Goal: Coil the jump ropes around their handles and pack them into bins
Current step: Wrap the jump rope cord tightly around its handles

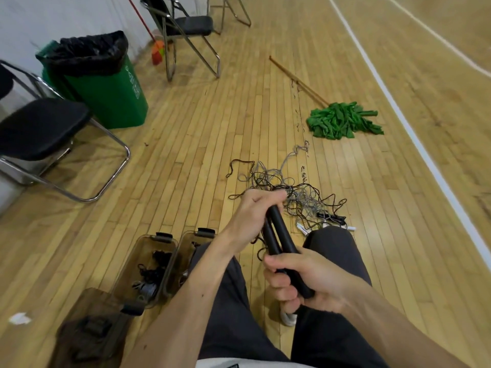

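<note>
While the left hand (253, 211) and right hand (303, 281) gripped one pair of handles (282, 235), the bins (164, 237) held few ropes (154, 272) and a tangled pile (301, 199) lay unpacked.

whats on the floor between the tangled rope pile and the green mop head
In the head view, only bare wood floor with a few small dark specks separates the rope pile from the mop head.

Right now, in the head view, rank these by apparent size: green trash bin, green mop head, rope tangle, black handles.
1. green trash bin
2. rope tangle, spread wide but sparse
3. green mop head and black handles: similar extent; the handles are nearer the camera, so unranked.
</note>
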The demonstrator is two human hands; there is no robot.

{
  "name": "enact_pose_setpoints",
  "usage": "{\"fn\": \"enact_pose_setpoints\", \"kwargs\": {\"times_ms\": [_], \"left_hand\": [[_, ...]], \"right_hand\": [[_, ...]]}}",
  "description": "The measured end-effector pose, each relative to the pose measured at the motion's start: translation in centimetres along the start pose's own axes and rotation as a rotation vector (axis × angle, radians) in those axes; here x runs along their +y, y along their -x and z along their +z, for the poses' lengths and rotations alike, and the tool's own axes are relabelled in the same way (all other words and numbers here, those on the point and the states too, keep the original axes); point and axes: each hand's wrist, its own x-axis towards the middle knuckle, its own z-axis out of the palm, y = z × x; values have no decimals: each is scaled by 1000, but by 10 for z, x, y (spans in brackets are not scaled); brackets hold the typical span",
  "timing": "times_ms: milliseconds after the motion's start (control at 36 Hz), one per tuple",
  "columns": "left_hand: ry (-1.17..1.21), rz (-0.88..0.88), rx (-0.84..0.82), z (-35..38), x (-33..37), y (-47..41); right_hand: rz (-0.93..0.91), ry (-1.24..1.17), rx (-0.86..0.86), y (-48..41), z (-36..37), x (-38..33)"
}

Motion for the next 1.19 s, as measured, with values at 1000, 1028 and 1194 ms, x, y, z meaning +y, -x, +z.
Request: {"fn": "enact_pose_setpoints", "kwargs": {"times_ms": [1000,1028,1194], "left_hand": [[-1633,222,-636,36,6,-12],[-1614,202,-659,36,9,-14],[-1492,84,-745,31,21,-23]], "right_hand": [[188,1369,575,-4,-77,-25],[201,1365,545,-4,-79,-23],[212,1420,379,0,-83,-14]]}}
